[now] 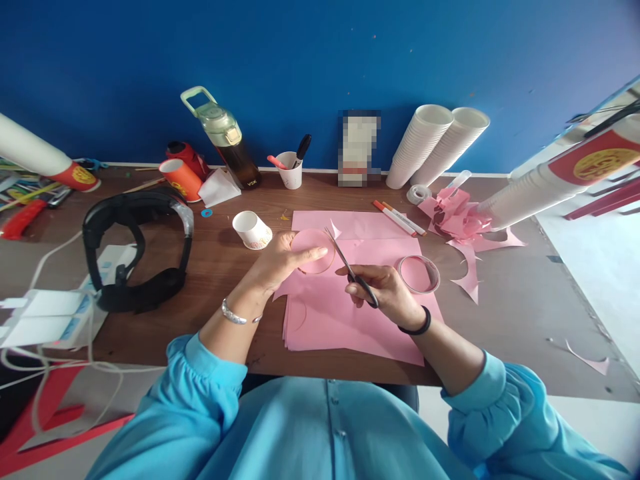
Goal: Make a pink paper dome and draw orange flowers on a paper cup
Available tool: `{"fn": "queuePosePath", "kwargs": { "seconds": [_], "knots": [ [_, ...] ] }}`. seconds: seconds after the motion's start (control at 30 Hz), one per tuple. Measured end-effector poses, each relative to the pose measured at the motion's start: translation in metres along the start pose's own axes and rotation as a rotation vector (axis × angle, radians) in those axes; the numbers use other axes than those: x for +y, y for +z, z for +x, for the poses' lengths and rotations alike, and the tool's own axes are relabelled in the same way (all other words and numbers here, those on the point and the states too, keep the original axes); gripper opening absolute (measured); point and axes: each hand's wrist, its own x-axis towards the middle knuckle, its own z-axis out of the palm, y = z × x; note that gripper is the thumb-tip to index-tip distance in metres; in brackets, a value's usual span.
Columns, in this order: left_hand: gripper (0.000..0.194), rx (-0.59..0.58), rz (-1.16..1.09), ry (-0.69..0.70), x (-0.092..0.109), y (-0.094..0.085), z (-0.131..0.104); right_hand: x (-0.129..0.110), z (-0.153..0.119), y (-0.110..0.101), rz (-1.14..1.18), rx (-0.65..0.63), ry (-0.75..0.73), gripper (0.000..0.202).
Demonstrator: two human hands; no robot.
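Left hand (284, 261) pinched a pink circle (311, 241) over the left edge of the pink paper (350, 315); right hand (390, 288) gripped scissors (353, 275), blades slightly parted beside the circle. Trimming seemed underway, the next snip likely calling for a small turn.

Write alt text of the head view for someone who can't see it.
A person's left hand holds a round piece of pink paper while the right hand holds black-handled scissors near its edge. Pink sheets lie below on a brown table; stacked paper cups and a water bottle stand behind, before a blue wall.
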Motion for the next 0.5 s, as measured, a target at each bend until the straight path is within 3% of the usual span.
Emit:
{"fn": "queuePosePath", "kwargs": {
  "seconds": [0.5],
  "knots": [
    [0.032, 0.005, 0.054, 0.002, 0.0011, 0.0019, -0.0014, 0.0000, 0.0002, -0.0005, -0.003, -0.003, -0.004, 0.055]
  ]
}}
